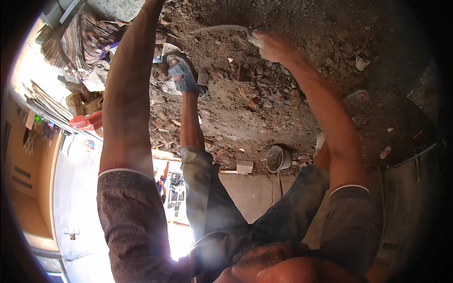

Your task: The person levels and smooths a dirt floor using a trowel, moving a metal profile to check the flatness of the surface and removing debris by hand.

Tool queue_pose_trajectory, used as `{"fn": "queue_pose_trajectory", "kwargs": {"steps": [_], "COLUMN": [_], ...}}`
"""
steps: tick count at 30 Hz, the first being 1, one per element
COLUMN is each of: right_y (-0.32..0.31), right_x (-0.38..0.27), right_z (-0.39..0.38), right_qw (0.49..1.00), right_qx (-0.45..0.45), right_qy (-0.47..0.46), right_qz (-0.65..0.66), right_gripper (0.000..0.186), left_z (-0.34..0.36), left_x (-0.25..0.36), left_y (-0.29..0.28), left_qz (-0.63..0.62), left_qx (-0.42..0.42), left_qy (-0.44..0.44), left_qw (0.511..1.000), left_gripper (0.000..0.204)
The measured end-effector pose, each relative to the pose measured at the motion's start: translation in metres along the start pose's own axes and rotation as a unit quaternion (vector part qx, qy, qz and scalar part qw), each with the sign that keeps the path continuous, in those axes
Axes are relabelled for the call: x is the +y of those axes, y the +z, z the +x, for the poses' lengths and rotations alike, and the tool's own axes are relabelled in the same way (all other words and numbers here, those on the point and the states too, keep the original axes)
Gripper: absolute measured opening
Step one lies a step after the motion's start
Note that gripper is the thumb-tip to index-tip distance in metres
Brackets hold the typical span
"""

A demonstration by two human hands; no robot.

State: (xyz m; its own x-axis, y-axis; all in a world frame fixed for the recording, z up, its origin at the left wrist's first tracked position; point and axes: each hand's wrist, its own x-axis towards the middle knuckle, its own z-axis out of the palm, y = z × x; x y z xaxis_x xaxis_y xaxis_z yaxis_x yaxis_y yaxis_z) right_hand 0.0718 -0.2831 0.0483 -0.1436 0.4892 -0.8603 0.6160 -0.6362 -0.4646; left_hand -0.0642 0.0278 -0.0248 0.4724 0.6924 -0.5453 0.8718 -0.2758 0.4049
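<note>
Holds a thin curved tool [229, 27] in the right hand [277, 48], with the fingers [268, 51] clamped round a short pale handle [255, 41] at its right end. Runs, in long axis, roughly left to right across the far part of the dirt [278, 115], bowing slightly toward the far side, with the free tip well to the left of the fingers. Cannot tell whether touching the ground or just above it.

Stretches the left forearm [127, 85] beyond the far edge, left of the tip; cannot see the left hand or tell the state of its fingers. Makes the right hand clearly the nearer.

Shows a blue-grey sandal [188, 79] on the near side of the tip, apart from it; broken brick [243, 73] on the near side of the handle; a bucket [278, 158] much nearer; striped cloth [87, 40] at far left.
</note>
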Motion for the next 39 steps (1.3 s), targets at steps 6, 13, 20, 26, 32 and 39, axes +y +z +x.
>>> {"fn": "queue_pose_trajectory", "kwargs": {"steps": [6,13,20,26,32,39], "right_y": [0.060,0.093,-0.018,-0.079,0.008,0.020], "right_x": [0.050,0.103,0.233,0.314,0.259,0.233], "right_z": [-0.061,-0.161,-0.202,-0.172,-0.208,-0.218], "right_qw": [0.998,0.978,0.898,0.918,0.961,0.988], "right_qx": [-0.059,-0.185,0.337,0.312,0.046,0.107], "right_qy": [0.038,0.066,0.234,0.239,0.265,0.090], "right_qz": [-0.010,-0.068,0.156,0.056,0.057,-0.067], "right_gripper": [0.051,0.052,0.055,0.063,0.064,0.060], "left_z": [0.004,-0.008,0.002,0.005,-0.003,0.011], "left_x": [0.000,0.015,-0.018,0.001,-0.003,-0.022], "left_y": [-0.010,0.006,-0.003,-0.010,-0.013,-0.006], "left_qz": [0.061,0.008,0.081,0.089,0.099,0.125], "left_qx": [-0.028,-0.014,-0.007,0.010,0.005,-0.015], "left_qy": [-0.058,-0.110,-0.129,-0.155,-0.181,-0.125], "left_qw": [0.996,0.994,0.988,0.984,0.978,0.984], "left_gripper": [0.125,0.136,0.137,0.136,0.135,0.137]}}
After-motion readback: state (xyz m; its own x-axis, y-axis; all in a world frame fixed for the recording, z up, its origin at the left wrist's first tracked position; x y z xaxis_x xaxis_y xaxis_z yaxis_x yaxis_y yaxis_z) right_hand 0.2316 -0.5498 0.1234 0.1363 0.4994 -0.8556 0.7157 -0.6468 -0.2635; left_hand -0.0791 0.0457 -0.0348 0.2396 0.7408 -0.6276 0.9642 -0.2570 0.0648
